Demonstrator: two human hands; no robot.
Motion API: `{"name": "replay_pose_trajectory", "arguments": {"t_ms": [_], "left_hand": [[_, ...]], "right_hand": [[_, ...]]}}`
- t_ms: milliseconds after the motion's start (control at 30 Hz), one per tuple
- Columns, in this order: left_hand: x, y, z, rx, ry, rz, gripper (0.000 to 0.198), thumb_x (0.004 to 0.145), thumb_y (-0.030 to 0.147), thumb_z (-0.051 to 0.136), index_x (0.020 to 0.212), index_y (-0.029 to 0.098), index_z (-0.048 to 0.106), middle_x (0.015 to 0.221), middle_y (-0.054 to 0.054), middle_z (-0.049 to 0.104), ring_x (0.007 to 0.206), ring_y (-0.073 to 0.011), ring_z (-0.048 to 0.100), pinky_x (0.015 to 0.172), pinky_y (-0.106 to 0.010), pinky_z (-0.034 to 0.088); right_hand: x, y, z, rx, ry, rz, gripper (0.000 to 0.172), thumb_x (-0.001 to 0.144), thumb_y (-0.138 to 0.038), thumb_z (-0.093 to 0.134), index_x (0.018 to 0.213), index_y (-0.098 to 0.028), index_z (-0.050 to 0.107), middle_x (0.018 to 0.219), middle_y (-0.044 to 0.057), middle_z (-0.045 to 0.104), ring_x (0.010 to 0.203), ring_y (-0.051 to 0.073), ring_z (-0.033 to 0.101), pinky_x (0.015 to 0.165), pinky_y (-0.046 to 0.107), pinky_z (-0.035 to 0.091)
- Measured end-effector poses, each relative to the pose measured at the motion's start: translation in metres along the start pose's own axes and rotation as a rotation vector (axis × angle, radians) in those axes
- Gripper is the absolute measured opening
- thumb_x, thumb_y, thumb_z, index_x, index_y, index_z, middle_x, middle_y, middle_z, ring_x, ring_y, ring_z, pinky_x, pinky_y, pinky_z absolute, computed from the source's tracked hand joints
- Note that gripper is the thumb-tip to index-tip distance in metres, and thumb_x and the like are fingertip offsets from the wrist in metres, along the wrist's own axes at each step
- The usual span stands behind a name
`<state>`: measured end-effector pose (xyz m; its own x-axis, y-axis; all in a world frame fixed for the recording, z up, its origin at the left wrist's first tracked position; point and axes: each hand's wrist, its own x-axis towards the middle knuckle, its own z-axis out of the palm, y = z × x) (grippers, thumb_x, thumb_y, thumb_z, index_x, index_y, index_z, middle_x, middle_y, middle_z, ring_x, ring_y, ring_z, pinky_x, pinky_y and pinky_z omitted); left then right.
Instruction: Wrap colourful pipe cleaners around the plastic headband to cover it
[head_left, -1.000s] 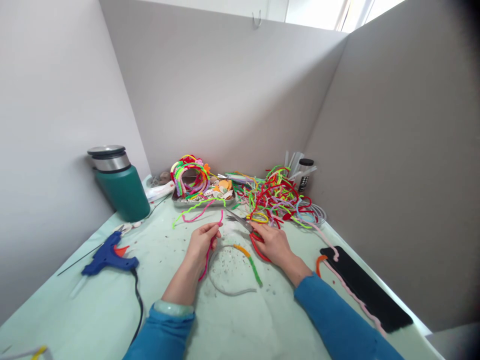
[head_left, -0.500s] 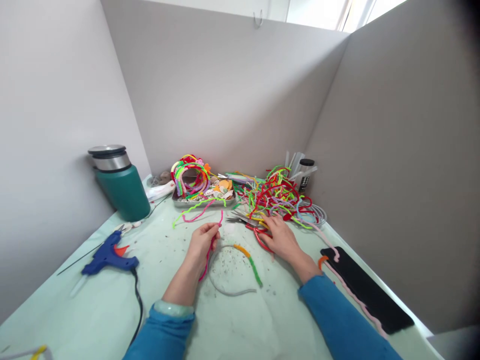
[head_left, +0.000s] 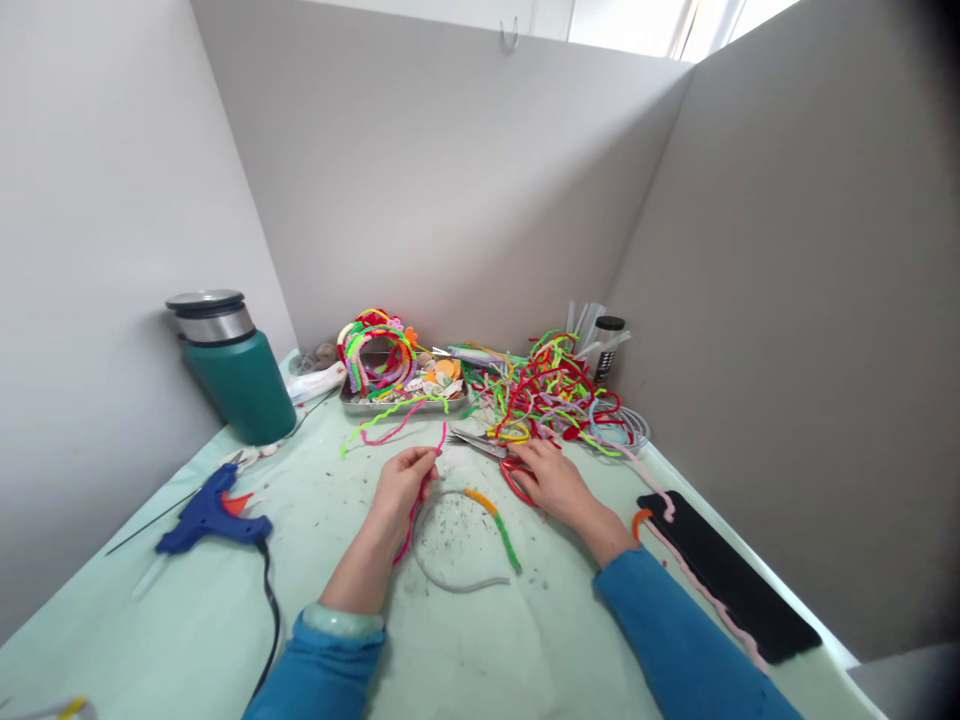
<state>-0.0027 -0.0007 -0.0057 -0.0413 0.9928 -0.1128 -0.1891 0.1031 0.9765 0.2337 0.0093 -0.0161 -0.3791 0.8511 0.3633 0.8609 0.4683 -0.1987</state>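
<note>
A thin, smooth grey hoop (head_left: 454, 587), wrapped along one stretch in fuzzy orange and green, lies on the cloth-covered desk (head_left: 480, 665); clock places are read from its middle. At ten o'clock the left hand (head_left: 405, 482) pinches a furry pink pipe cleaner (head_left: 443, 437), its tip poking up past the fingers. At two o'clock the right hand (head_left: 553, 482) lies with bent fingers on the red loop handles of the steel scissors (head_left: 487, 449); whether it grips them, I cannot tell. A rectangular metal tray (head_left: 405, 408) at eleven carries fluffy, many-coloured rings (head_left: 375, 350) and flat cut-outs. At one o'clock sits a tangled heap of pipe cleaners (head_left: 551, 385). A green cylindrical bottle (head_left: 244, 388) stands at ten, farther out, and a blue plastic glue gun (head_left: 206, 515) lies at nine.
</note>
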Motion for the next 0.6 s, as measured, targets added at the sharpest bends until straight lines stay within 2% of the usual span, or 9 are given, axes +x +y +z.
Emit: {"name": "replay_pose_trajectory", "arguments": {"t_ms": [367,533,600], "left_hand": [[0.001,-0.002,0.0,0.007,-0.015,0.005,0.03,0.062,0.037,0.064,0.079,0.013,0.056,0.052,0.005,0.05,0.034,-0.0024,0.034,0.033,-0.017,0.023],[0.0,-0.002,0.001,0.045,-0.066,0.007,0.028,0.065,0.037,0.062,0.079,0.014,0.055,0.047,0.007,0.044,0.034,-0.0027,0.03,0.033,-0.017,0.022],[-0.001,-0.001,0.002,0.078,-0.098,0.008,0.028,0.066,0.038,0.061,0.078,0.015,0.055,0.044,0.009,0.037,0.033,-0.0028,0.026,0.033,-0.017,0.021]], "right_hand": [[-0.001,-0.007,0.0,0.023,-0.014,-0.055,0.031,0.084,-0.03,0.048,0.114,-0.025,0.055,0.107,0.007,0.056,0.096,0.019,0.049,0.079,0.028,0.04],[0.003,-0.016,-0.004,-0.049,0.151,0.094,0.019,0.08,-0.03,0.054,0.094,-0.022,0.065,0.101,0.009,0.058,0.1,0.025,0.046,0.084,0.039,0.035],[0.006,-0.026,-0.006,0.053,0.206,0.097,0.018,0.08,-0.03,0.054,0.09,-0.021,0.066,0.101,0.01,0.058,0.1,0.025,0.047,0.085,0.039,0.034]]}}
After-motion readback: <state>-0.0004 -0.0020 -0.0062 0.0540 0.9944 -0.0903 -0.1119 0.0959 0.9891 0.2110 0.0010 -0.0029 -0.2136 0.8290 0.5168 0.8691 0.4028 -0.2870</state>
